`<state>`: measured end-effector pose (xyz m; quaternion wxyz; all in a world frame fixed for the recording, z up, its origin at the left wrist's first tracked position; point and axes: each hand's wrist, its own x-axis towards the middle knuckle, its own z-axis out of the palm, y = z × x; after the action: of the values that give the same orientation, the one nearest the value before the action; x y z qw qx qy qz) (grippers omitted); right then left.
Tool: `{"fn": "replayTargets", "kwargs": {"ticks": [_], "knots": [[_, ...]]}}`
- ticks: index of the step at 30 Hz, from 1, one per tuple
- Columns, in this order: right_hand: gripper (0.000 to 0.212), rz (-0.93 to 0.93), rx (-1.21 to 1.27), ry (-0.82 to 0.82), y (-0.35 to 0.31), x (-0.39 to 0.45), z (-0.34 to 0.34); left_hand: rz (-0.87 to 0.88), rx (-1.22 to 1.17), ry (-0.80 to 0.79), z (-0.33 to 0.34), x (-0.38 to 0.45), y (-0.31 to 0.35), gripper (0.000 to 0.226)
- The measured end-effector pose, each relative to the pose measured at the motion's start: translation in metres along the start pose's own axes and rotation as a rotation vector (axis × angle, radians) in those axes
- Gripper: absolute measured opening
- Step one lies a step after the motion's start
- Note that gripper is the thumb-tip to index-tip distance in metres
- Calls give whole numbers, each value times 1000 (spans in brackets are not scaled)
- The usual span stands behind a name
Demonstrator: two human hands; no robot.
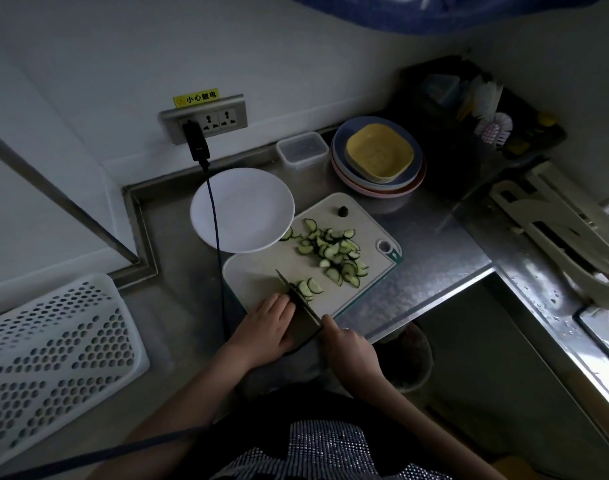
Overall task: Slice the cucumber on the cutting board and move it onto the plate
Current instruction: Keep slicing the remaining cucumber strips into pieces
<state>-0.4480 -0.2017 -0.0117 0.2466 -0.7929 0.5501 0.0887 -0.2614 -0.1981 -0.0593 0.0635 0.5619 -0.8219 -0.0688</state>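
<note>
Many thin slices (334, 252) are spread on the cutting board (261, 275) beside the plate (242, 209). The cucumber stub is pinned under the curled left hand (266, 329); the knife (301, 306) is gripped by the right hand (351, 348). The slices are judged light, wet and slippery, best scooped on the blade.

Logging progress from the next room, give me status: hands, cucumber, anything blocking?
Right hand grip on knife, left hand steadying cucumber. Slices piled on board. Plate bare. Cable crosses plate.
</note>
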Motion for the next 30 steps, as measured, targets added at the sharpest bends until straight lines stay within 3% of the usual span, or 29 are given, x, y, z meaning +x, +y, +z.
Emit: {"fn": "replayTargets", "kwargs": {"ticks": [8,15,22,26,30], "knots": [[33,40,-82,-23,21,17,-17,-6,-46,13,1,1,0,51],[25,65,-109,50,43,25,-40,-12,-78,46,3,1,1,47],[40,-53,-242,123,51,20,-46,15,-114,355,-22,21,12,43],[41,-72,-277,123,55,26,-46,133,-116,295,-24,35,18,40],[41,-113,-292,117,65,32,-52,84,-115,245,-26,49,19,39]]}}
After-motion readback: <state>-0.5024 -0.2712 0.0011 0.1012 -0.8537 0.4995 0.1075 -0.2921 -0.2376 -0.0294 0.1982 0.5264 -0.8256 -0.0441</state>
